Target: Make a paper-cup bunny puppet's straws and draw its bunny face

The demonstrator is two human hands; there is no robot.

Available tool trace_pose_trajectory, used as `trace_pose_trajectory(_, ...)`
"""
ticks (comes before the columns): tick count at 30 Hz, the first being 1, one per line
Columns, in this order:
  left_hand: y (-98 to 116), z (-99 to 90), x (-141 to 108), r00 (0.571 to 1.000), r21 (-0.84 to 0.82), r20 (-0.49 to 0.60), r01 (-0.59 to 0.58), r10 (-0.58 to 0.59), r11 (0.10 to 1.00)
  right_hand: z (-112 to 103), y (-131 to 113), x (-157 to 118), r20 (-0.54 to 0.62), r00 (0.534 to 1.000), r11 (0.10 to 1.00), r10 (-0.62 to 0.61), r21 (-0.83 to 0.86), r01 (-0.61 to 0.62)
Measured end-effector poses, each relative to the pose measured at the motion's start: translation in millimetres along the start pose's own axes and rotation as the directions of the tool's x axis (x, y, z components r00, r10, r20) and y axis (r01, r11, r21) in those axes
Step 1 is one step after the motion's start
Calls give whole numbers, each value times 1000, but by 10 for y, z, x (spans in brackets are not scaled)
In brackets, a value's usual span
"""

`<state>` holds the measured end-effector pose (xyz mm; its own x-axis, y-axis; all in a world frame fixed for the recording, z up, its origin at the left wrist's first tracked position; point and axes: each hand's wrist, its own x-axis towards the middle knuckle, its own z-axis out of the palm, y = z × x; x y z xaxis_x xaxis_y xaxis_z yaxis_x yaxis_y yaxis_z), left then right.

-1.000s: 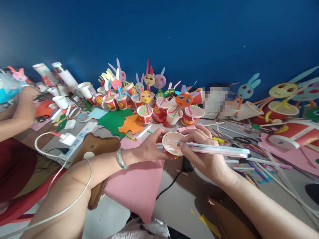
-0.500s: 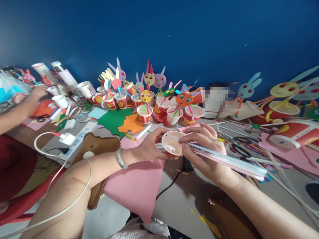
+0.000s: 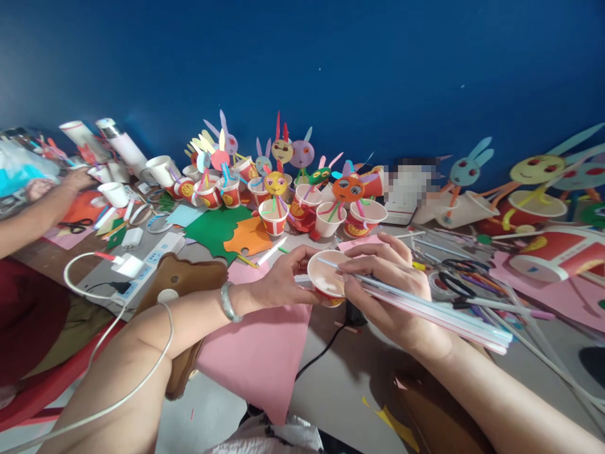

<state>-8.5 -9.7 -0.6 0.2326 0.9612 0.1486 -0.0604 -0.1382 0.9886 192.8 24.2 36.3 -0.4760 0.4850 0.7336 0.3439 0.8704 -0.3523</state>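
My left hand (image 3: 287,277) is wrapped round a red and white paper cup (image 3: 326,270), its open mouth tilted toward me. A bundle of drinking straws (image 3: 442,309), pale blue and white with red stripes, is gripped in my right hand (image 3: 392,287). One straw's end points over the mouth of the cup, and my right fingertips are at its rim. Under my left forearm lies a sheet of pink paper (image 3: 259,353). Just beyond my hands stands a cup with a yellow paper face (image 3: 276,183); beside it is one with an orange face (image 3: 350,187).
Several more cups with rabbit-eared paper faces line the blue wall. At left are a power strip (image 3: 161,249), black scissors (image 3: 75,225) and a co-worker's arm (image 3: 42,217). Green paper (image 3: 212,230) lies mid-table. Tape and pens clutter the right, near a fallen cup (image 3: 553,255). A white cable crosses my left arm.
The straw bundle has shifted slightly right and downward in my right hand. The cup has tilted and dipped a little. The co-worker's hand at far left has moved slightly.
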Motion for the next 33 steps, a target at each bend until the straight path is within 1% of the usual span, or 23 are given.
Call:
trace_pose_trajectory(7,22,12,-13,999,3,-20,44,-44,999,6,-7,-8,1,1000,999,28,-21,-28)
trace_pose_trajectory(14,-29,23,-25,999,42,-30,-14,15,999,11,4,-16,-11,1000,999,27,-42,-27)
trace_pose_trajectory(18,-23,17,-28,999,88,-27,-19,22,996,28,-11,-22,8,998,998,61,2,-61)
trace_pose_trajectory(23,-1,-1,-30,998,160,5,-59,59,985,49,1,-33,43,997,997,59,50,-61)
trace_pose_trajectory(25,-11,-24,-23,997,145,31,-77,73,986,47,13,-40,38,997,997,63,44,-64)
trace_pose_trajectory(28,-42,-84,-2,990,51,108,-98,92,994,38,30,-46,12,997,997,70,35,-70)
trace_pose_trajectory(30,-54,-127,17,986,-7,137,-92,93,996,34,39,-43,-9,997,997,72,34,-72)
trace_pose_trajectory(32,-52,-160,36,989,-3,112,-93,92,996,34,46,-38,-10,997,997,75,35,-74)
trace_pose_trajectory(33,-46,-170,44,991,30,87,-100,97,995,36,50,-36,-3,997,996,77,40,-77)
